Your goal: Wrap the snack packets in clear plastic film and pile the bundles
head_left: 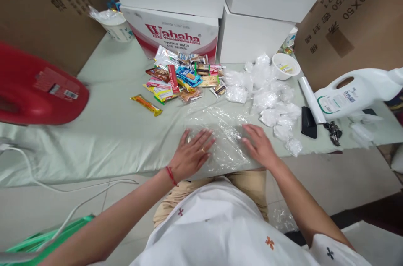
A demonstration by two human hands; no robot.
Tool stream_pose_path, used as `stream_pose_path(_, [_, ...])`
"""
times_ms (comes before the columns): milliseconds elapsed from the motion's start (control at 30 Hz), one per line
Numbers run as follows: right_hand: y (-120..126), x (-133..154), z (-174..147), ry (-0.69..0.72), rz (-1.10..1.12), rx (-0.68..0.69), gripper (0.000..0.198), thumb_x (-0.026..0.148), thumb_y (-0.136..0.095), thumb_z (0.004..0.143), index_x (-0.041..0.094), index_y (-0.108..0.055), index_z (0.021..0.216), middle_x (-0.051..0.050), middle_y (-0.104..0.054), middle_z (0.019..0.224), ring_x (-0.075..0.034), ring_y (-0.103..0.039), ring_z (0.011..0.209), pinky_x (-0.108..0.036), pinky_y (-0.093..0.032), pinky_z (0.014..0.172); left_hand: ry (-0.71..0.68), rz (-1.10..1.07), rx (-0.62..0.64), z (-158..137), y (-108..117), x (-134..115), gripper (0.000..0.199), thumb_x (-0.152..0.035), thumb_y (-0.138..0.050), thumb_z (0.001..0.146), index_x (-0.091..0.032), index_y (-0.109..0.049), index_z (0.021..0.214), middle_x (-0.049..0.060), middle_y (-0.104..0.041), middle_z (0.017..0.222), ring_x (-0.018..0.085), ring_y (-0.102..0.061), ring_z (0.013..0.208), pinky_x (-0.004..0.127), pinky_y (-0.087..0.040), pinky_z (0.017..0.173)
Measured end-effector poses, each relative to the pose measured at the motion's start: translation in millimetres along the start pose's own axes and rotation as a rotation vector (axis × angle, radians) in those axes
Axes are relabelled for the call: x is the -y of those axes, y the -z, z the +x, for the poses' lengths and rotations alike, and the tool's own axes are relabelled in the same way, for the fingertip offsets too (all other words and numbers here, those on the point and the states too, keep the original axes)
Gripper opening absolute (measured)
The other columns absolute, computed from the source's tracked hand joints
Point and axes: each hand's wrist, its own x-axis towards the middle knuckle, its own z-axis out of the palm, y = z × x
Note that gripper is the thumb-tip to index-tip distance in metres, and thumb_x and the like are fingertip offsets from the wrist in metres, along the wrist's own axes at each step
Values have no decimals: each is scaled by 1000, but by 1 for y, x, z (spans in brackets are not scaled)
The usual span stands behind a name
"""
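Note:
A clear plastic sheet or bag [228, 148] lies spread and wrinkled on the cloth right in front of me. My left hand [192, 155] rests flat on its left side, fingers stretched and apart, holding nothing. At the sheet's right edge is my right hand [260, 145], its fingers extended and slightly bent, thumb apart, with nothing visible in them. Beyond the sheet lies a pile of wrapped snacks [189, 77], and one yellow-wrapped snack bar [146, 105] sits apart to its left. Several crumpled clear plastic bundles [267, 89] are heaped past my right hand.
On the right are a white detergent bottle [349, 94], a plastic film roll [311, 100], a black phone [309, 122], keys [333, 132] and a white bowl [286, 66]. A red jug [40, 85] stands left. Cartons [176, 35] line the back of the cloth-covered table [103, 131].

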Motion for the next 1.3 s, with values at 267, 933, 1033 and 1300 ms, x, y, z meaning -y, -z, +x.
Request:
stream_pose_path(267, [-62, -21, 104, 113, -184, 283, 53, 39, -38, 108, 12, -47, 154, -16, -38, 165, -37, -30, 154, -63, -18, 125, 218, 131, -20, -86, 10, -6, 62, -37, -47, 103, -28, -34, 162, 13, -47, 161, 31, -42, 151, 57, -13, 128])
stream_pose_path(933, [18, -55, -89, -83, -161, 18, 31, 33, -51, 105, 24, -70, 127, -11, -71, 131, -28, -66, 123, -50, -54, 104, 355, 196, 48, 29, 0, 75, 57, -45, -32, 106, -27, -40, 159, 10, -33, 169, 29, -34, 155, 64, -9, 126])
stream_pose_path(1033, [19, -49, -58, -186, -64, -129, 27, 33, -50, 105, 24, -74, 105, -8, -77, 105, -25, -72, 99, -42, -59, 89, 361, 213, 59, 31, 1, 71, 57, -46, -31, 106, -27, -40, 159, 10, -32, 169, 28, -34, 155, 64, -9, 126])
stream_pose_path(1300, [-52, -12, 125, 266, -137, 51, 38, 29, -41, 106, 18, -63, 135, -14, -63, 142, -28, -54, 130, -47, -45, 112, 361, 229, 90, 31, 2, 72, 57, -46, -32, 106, -28, -40, 159, 9, -31, 170, 28, -32, 156, 65, -13, 126])
